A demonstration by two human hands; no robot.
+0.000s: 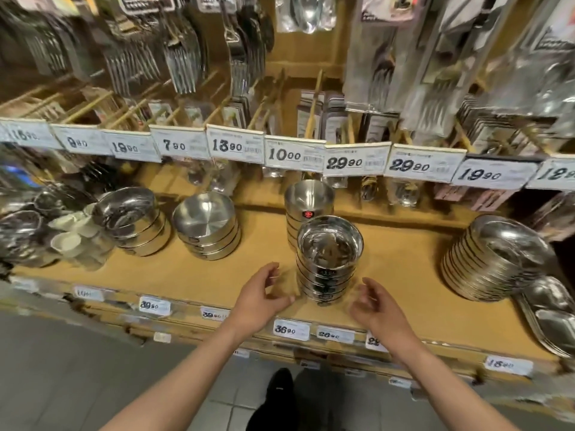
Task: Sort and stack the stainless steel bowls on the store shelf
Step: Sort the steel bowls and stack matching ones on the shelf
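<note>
Head view: two empty, loosely curled hands (pixel 317 298) flanking perhaps six stacked bowls (pixel 329 259).

Front bowl stack (pixel 328 259): polished steel, mirror-glossy. Plate stack (pixel 488 262) at shelf's right end: shiny metal. Shelf (pixel 395 269): matt tan board. Price tags (pixel 294 155): white paper. Hanging forks (pixel 180 57): metal in clear glossy plastic.
</note>
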